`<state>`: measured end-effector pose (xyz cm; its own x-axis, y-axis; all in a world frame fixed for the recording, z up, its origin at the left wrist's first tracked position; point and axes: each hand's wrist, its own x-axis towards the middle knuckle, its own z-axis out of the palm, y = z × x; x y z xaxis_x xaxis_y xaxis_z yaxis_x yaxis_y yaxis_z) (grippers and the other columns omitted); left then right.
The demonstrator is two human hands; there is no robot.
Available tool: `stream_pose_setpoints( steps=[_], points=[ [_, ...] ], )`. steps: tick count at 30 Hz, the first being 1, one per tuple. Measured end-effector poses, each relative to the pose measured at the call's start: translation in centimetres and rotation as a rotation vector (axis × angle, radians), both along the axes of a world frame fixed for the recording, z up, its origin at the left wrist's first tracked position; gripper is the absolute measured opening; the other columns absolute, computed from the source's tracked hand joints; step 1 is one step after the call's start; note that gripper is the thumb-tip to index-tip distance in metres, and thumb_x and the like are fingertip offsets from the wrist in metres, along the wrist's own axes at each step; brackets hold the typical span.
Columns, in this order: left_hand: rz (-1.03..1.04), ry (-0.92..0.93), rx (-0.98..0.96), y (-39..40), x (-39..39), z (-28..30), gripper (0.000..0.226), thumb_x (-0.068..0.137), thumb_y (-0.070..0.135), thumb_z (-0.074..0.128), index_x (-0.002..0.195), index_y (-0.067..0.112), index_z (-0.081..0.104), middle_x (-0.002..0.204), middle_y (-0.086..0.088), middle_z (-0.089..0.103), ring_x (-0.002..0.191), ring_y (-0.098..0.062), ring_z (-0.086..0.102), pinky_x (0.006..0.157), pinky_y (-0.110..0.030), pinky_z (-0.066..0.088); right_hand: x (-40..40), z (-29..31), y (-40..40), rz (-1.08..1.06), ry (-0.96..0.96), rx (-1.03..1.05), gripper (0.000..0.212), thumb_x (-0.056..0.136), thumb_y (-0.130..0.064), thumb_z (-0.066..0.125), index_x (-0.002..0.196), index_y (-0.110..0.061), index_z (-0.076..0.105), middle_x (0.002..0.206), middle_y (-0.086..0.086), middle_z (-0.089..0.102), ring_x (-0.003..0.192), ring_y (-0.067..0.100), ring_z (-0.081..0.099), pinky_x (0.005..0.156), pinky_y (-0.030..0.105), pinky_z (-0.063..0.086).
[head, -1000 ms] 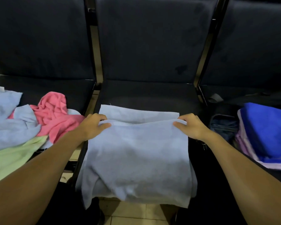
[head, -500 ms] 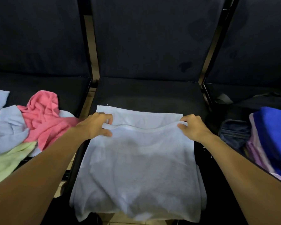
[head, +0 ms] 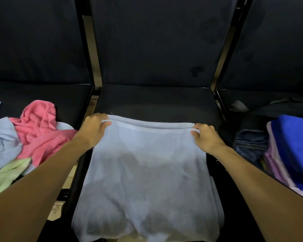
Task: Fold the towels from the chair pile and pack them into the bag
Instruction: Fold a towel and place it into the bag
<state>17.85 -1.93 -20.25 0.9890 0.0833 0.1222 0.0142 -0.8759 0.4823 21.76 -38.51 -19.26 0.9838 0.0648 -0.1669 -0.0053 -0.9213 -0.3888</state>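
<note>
Head view: pale blue towel (head: 147,172) spread doubled on middle chair seat (head: 156,100), near edge draping over seat front; left hand (head: 93,130) pinching upper layer at far left corner; right hand (head: 205,137) pinching same layer at far right corner; loose pile of pink, blue, green towels (head: 24,137) on left seat; folded blue and purple towels (head: 290,154) stacked at right, beside dark bag (head: 250,144).
</note>
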Motion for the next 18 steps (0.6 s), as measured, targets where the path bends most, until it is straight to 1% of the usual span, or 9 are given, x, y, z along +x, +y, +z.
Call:
stream_pose_setpoints(
  steps=[2, 5, 8, 10, 12, 13, 15, 16, 18],
  points=[
    [0.021, 0.005, 0.012, 0.0, 0.2, -0.1, 0.017, 0.096, 0.010, 0.058, 0.102, -0.004, 0.065, 0.098, -0.021, 0.065, 0.091, -0.036, 0.061, 0.081, -0.041, 0.049, 0.0, -0.2, 0.1, 0.004, -0.001, -0.016, 0.026, 0.103, -0.024, 0.051, 0.118, -0.005, 0.062, 0.113, 0.019, 0.066, 0.102, 0.038, 0.062, 0.082, 0.039, 0.053],
    [0.061, -0.003, 0.032, 0.0, 0.6, -0.3, 0.017, 0.095, 0.008, 0.059, 0.104, -0.005, 0.066, 0.099, -0.023, 0.064, 0.091, -0.037, 0.061, 0.081, -0.040, 0.049, 0.1, -0.3, 0.3, -0.003, -0.004, -0.032, 0.029, 0.104, -0.027, 0.050, 0.119, -0.004, 0.060, 0.111, 0.020, 0.065, 0.098, 0.038, 0.063, 0.073, 0.035, 0.049],
    [0.109, -0.021, 0.029, -0.1, 1.2, -0.5, 0.015, 0.094, 0.007, 0.059, 0.102, -0.004, 0.066, 0.102, -0.022, 0.059, 0.091, -0.035, 0.059, 0.080, -0.036, 0.048, 0.4, -0.5, 0.6, -0.012, -0.054, -0.049, 0.028, 0.103, -0.027, 0.050, 0.110, -0.002, 0.060, 0.107, 0.021, 0.064, 0.094, 0.038, 0.061, 0.068, 0.033, 0.043],
    [0.143, -0.035, 0.012, -0.3, 1.5, -0.5, 0.013, 0.095, 0.006, 0.058, 0.101, -0.003, 0.065, 0.108, -0.020, 0.056, 0.091, -0.031, 0.057, 0.082, -0.035, 0.048, 0.8, -0.5, 0.7, -0.021, -0.105, -0.044, 0.027, 0.103, -0.025, 0.051, 0.103, 0.000, 0.060, 0.108, 0.019, 0.062, 0.094, 0.036, 0.060, 0.068, 0.032, 0.040],
    [0.166, -0.033, -0.001, -0.5, 1.8, -0.5, 0.011, 0.096, 0.007, 0.057, 0.101, -0.001, 0.062, 0.110, -0.018, 0.054, 0.088, -0.027, 0.054, 0.082, -0.036, 0.049, 1.2, -0.7, 0.7, -0.021, -0.146, -0.039, 0.025, 0.103, -0.023, 0.052, 0.105, 0.000, 0.062, 0.116, 0.016, 0.058, 0.101, 0.031, 0.057, 0.074, 0.033, 0.044],
    [0.175, -0.011, 0.000, -0.6, 2.0, -0.5, 0.011, 0.096, 0.008, 0.056, 0.102, 0.000, 0.061, 0.109, -0.018, 0.054, 0.089, -0.027, 0.054, 0.081, -0.037, 0.050, 1.3, -0.8, 0.7, -0.015, -0.154, -0.040, 0.024, 0.102, -0.022, 0.053, 0.107, -0.001, 0.063, 0.122, 0.015, 0.056, 0.108, 0.029, 0.055, 0.080, 0.034, 0.047],
    [0.176, 0.050, 0.022, -0.6, 2.1, -0.6, 0.013, 0.096, 0.009, 0.057, 0.104, 0.000, 0.061, 0.110, -0.019, 0.055, 0.093, -0.031, 0.058, 0.082, -0.037, 0.051, 1.6, -1.1, 0.6, 0.012, -0.144, -0.038, 0.016, 0.099, -0.019, 0.059, 0.104, -0.004, 0.065, 0.137, 0.009, 0.051, 0.122, 0.025, 0.049, 0.094, 0.033, 0.046],
    [0.162, 0.068, 0.039, -0.6, 2.1, -0.6, 0.014, 0.096, 0.010, 0.058, 0.104, 0.000, 0.062, 0.112, -0.019, 0.055, 0.095, -0.033, 0.059, 0.083, -0.038, 0.051, 1.6, -1.2, 0.6, 0.037, -0.132, -0.040, 0.012, 0.097, -0.017, 0.063, 0.098, -0.006, 0.066, 0.141, 0.005, 0.050, 0.127, 0.023, 0.047, 0.097, 0.033, 0.045],
    [0.116, 0.077, 0.092, -0.4, 1.9, -0.5, 0.015, 0.095, 0.013, 0.059, 0.104, 0.001, 0.063, 0.118, -0.016, 0.053, 0.101, -0.033, 0.057, 0.087, -0.041, 0.050, 1.5, -1.2, 0.7, 0.087, -0.108, -0.048, 0.009, 0.092, -0.013, 0.069, 0.085, -0.009, 0.066, 0.138, 0.002, 0.054, 0.125, 0.022, 0.050, 0.094, 0.032, 0.046]
  ],
)
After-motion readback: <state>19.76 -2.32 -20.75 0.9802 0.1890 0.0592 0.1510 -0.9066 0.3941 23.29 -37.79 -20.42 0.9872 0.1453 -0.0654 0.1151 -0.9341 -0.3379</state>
